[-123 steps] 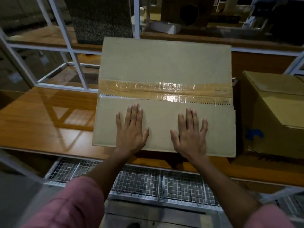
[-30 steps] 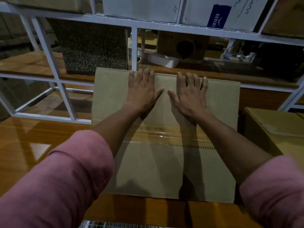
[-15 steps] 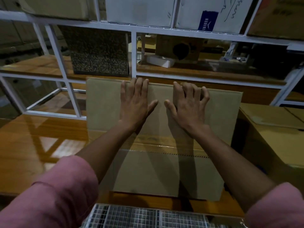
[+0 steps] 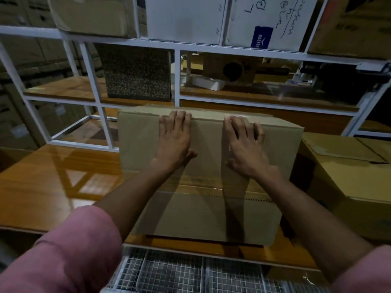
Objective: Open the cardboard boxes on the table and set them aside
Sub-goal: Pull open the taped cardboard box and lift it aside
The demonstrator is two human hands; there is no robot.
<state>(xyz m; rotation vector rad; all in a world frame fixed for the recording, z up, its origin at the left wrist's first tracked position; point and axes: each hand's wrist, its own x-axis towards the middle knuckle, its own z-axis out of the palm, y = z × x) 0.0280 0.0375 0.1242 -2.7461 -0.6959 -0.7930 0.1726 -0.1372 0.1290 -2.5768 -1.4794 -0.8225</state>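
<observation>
Left hand and right hand now lie flat at the far edge of the tape-sealed brown cardboard box, off its near panel and wider apart than a second ago. The box appears tipped toward the person.

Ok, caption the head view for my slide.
Left hand and right hand rest on a taped cardboard box on the wooden table.
</observation>
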